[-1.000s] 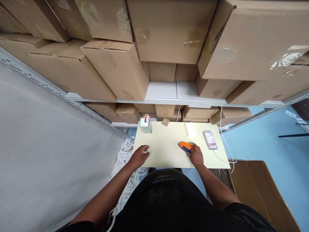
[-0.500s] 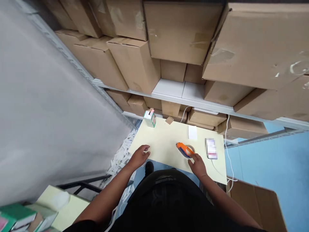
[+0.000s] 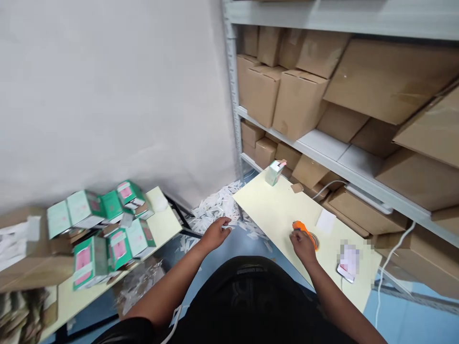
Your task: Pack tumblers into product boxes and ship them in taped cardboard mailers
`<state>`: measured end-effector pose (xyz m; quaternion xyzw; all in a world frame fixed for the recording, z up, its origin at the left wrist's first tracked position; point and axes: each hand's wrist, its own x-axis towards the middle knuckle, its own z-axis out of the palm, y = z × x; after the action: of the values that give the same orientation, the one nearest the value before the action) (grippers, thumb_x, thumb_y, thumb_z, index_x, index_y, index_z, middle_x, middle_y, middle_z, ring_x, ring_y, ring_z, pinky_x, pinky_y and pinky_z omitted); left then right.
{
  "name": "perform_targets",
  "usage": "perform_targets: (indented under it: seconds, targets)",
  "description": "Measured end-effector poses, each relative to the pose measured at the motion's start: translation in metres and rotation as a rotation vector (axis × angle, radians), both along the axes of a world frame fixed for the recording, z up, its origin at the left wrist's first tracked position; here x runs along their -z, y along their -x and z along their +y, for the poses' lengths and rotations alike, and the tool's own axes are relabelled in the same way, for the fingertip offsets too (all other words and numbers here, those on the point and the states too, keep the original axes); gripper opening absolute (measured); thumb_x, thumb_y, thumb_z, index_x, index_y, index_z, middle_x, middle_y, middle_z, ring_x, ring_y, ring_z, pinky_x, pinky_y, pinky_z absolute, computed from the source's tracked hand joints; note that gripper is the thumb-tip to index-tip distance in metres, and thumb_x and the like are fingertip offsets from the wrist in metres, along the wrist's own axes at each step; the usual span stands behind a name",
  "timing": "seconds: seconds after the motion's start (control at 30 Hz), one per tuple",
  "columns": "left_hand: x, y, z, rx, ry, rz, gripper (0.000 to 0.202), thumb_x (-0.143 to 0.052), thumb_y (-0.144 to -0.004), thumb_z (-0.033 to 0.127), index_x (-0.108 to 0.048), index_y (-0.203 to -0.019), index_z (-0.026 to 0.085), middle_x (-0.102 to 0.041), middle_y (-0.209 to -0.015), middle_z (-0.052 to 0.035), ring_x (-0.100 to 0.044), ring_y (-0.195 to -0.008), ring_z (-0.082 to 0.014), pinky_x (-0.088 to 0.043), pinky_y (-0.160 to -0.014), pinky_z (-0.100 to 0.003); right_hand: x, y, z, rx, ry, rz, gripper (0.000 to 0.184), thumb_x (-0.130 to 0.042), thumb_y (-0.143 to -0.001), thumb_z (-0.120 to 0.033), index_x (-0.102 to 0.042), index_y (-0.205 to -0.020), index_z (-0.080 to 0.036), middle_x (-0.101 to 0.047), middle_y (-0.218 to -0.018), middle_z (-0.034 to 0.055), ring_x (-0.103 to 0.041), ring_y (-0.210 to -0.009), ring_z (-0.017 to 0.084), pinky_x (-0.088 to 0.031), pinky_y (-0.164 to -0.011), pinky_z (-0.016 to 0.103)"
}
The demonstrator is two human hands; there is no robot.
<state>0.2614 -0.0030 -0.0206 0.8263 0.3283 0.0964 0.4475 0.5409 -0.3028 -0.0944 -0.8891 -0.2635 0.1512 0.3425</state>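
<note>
My left hand (image 3: 216,233) is in the air over the floor between two tables, its thumb and fingers apart, holding nothing. My right hand (image 3: 303,247) is at the near edge of the right table (image 3: 263,203), its fingers loosely bent and nothing visible in them. Just behind it is an orange tape dispenser (image 3: 300,225) with a tape roll, partly covered by the hand; whether they touch I cannot tell. A white paper (image 3: 326,220) lies beyond the dispenser. To its right is a phone (image 3: 346,273) with a cable. At the far corner stands a green and white box (image 3: 274,173).
Several green and white boxes (image 3: 83,209) and an open carton (image 3: 43,274) crowd the left table (image 3: 163,220). White paper scraps (image 3: 218,203) cover the floor by the wall. Metal shelving (image 3: 233,71) with brown cartons (image 3: 299,102) rises behind the right table. A white cable (image 3: 385,270) hangs at right.
My view has swung left, bringing the left table and its boxes into sight. My right hand has shifted left across the dispenser, from its tape-roll end. My left hand stays raised.
</note>
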Motion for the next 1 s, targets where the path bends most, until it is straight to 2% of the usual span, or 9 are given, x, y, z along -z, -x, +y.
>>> perform_targets:
  seconds: [0.1, 0.23, 0.43, 0.57, 0.67, 0.77, 1.0]
  targets:
    - [-0.003, 0.05, -0.003, -0.086, 0.003, -0.013, 0.035, -0.062, -0.086, 0.04, -0.067, -0.116, 0.023, -0.07, -0.116, -0.0093, -0.067, -0.109, -0.0269, -0.056, -0.088, -0.039, 0.0, 0.026, 0.021, -0.059, -0.042, 0.015, 0.038, -0.053, -0.083, -0.052, -0.072, -0.089, -0.02, -0.072, -0.103, 0.0114, -0.068, -0.094, 0.028, -0.052, -0.088, 0.041]
    - [0.0, 0.128, -0.008, -0.16, -0.005, -0.015, 0.035, -0.059, -0.089, 0.038, -0.065, -0.12, 0.022, -0.069, -0.118, -0.0096, -0.067, -0.109, -0.0254, -0.056, -0.087, -0.036, -0.001, 0.071, 0.049, -0.125, -0.045, 0.001, 0.037, -0.054, -0.082, -0.052, -0.073, -0.087, -0.021, -0.072, -0.102, 0.0115, -0.068, -0.096, 0.029, -0.051, -0.09, 0.042]
    - [0.007, 0.255, -0.02, -0.298, -0.005, -0.046, 0.033, -0.06, -0.088, 0.033, -0.067, -0.118, 0.023, -0.07, -0.117, -0.0085, -0.068, -0.106, -0.0248, -0.055, -0.086, -0.035, -0.007, 0.168, 0.1, -0.254, -0.013, 0.039, 0.039, -0.055, -0.081, -0.055, -0.074, -0.088, -0.022, -0.073, -0.101, 0.0115, -0.068, -0.099, 0.031, -0.051, -0.092, 0.042]
    - [0.005, 0.322, -0.029, -0.405, 0.02, -0.05, 0.033, -0.061, -0.087, 0.034, -0.068, -0.117, 0.022, -0.07, -0.118, -0.0087, -0.068, -0.105, -0.0251, -0.056, -0.084, -0.035, -0.01, 0.227, 0.134, -0.372, -0.032, 0.053, 0.041, -0.056, -0.08, -0.055, -0.074, -0.089, -0.02, -0.073, -0.102, 0.0123, -0.068, -0.097, 0.03, -0.051, -0.092, 0.042]
    - [0.001, 0.355, -0.032, -0.489, 0.021, -0.041, 0.032, -0.062, -0.087, 0.033, -0.068, -0.117, 0.022, -0.07, -0.117, -0.0081, -0.068, -0.106, -0.0252, -0.056, -0.086, -0.035, -0.013, 0.254, 0.159, -0.473, -0.032, 0.052, 0.038, -0.056, -0.081, -0.054, -0.074, -0.088, -0.021, -0.073, -0.102, 0.0112, -0.068, -0.098, 0.03, -0.051, -0.091, 0.041]
    - [0.0, 0.375, -0.031, -0.583, 0.026, -0.048, 0.031, -0.062, -0.086, 0.032, -0.069, -0.115, 0.022, -0.07, -0.117, -0.0084, -0.068, -0.105, -0.025, -0.056, -0.086, -0.036, -0.017, 0.265, 0.192, -0.575, -0.03, 0.038, 0.037, -0.055, -0.081, -0.054, -0.074, -0.087, -0.022, -0.073, -0.1, 0.01, -0.067, -0.101, 0.03, -0.05, -0.092, 0.041]
    - [-0.001, 0.401, -0.017, -0.797, 0.04, -0.069, 0.033, -0.061, -0.087, 0.033, -0.068, -0.117, 0.021, -0.07, -0.122, -0.0094, -0.068, -0.108, -0.0252, -0.057, -0.089, -0.036, -0.021, 0.282, 0.308, -0.793, -0.047, 0.052, 0.04, -0.055, -0.08, -0.055, -0.074, -0.086, -0.021, -0.074, -0.101, 0.0113, -0.067, -0.102, 0.03, -0.049, -0.092, 0.041]
